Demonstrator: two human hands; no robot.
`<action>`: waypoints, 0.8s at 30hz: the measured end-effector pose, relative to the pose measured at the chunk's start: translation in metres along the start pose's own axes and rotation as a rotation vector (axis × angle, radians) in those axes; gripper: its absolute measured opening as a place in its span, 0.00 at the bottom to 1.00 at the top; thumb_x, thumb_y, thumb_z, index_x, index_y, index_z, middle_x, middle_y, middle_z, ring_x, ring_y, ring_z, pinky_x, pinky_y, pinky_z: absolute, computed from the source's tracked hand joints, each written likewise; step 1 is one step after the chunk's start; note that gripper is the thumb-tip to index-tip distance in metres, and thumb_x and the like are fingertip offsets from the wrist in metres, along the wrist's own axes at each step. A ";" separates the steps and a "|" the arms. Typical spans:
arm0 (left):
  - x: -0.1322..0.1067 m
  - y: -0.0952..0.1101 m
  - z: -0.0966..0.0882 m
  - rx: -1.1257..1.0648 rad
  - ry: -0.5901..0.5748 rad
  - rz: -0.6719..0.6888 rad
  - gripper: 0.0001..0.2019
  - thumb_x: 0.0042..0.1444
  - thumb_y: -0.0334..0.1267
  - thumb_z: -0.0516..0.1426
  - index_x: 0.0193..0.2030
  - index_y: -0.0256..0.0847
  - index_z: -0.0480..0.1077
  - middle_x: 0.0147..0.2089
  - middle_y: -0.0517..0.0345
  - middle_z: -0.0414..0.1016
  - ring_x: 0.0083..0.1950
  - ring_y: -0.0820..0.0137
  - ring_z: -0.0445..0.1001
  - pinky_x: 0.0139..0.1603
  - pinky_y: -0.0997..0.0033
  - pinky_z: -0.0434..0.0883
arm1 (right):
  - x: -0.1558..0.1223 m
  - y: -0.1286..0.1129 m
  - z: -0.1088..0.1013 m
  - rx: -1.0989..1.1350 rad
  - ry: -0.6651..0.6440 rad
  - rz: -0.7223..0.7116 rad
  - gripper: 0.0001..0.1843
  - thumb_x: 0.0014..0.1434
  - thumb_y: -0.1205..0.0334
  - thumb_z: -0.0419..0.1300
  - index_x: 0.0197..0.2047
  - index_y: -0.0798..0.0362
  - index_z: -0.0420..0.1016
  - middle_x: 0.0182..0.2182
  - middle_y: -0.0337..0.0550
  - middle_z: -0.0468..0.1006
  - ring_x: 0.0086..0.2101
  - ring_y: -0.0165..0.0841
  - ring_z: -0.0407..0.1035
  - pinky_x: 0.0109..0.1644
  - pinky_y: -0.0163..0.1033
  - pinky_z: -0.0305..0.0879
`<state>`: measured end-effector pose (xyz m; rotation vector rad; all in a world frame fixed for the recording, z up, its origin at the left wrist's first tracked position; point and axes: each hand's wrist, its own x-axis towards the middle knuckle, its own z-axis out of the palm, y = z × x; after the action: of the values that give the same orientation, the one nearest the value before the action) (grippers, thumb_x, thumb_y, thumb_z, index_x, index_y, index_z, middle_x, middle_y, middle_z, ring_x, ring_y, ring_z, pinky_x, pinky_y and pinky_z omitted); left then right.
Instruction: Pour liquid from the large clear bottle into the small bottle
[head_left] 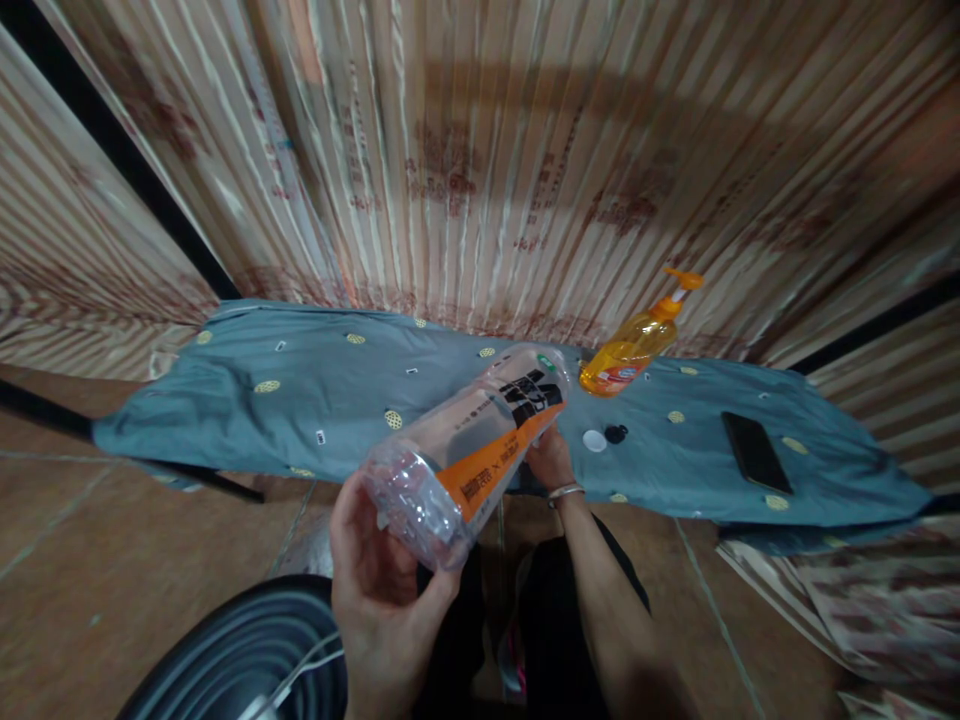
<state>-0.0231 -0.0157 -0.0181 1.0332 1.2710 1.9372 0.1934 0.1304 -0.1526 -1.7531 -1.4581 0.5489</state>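
A large clear plastic bottle [457,440] with an orange and black label is held tilted above the cloth, its base toward me. My left hand [390,560] is wrapped around the base, thumb on one side and fingers on the other. At the far end, my right hand [551,460] is against the lower side of the bottle, with a bracelet at the wrist. Its fingers are mostly hidden behind the bottle. Close by on the cloth lie a white round disc [594,441] and a small black piece [616,434].
A pump bottle [628,350] of yellow liquid stands on the blue-green cloth [442,365] toward the back. A black phone [756,453] lies at the right. Below left is a dark ridged round object [232,650] with a pale cord. Striped curtains [480,150] hang behind.
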 end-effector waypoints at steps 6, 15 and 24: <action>0.000 0.002 0.001 -0.036 0.005 0.002 0.42 0.40 0.29 0.75 0.63 0.58 0.74 0.64 0.58 0.77 0.60 0.63 0.80 0.52 0.73 0.80 | 0.000 -0.002 -0.001 -0.012 -0.011 0.012 0.31 0.57 0.52 0.61 0.61 0.55 0.65 0.48 0.58 0.83 0.49 0.51 0.79 0.53 0.53 0.77; 0.000 0.000 0.001 -0.023 -0.001 -0.007 0.41 0.41 0.30 0.75 0.64 0.57 0.73 0.65 0.54 0.76 0.61 0.58 0.79 0.52 0.69 0.80 | 0.002 0.004 0.001 -0.026 -0.018 -0.035 0.31 0.58 0.55 0.62 0.62 0.55 0.65 0.48 0.58 0.83 0.48 0.50 0.80 0.52 0.51 0.77; -0.001 -0.001 -0.001 -0.001 -0.009 0.004 0.41 0.42 0.32 0.74 0.65 0.55 0.72 0.65 0.51 0.75 0.62 0.54 0.78 0.52 0.65 0.80 | 0.001 0.007 0.003 -0.030 0.001 -0.048 0.33 0.57 0.55 0.63 0.63 0.56 0.64 0.48 0.58 0.83 0.49 0.51 0.80 0.53 0.51 0.77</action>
<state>-0.0231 -0.0162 -0.0197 1.0442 1.2639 1.9333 0.1963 0.1322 -0.1596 -1.7360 -1.5109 0.5032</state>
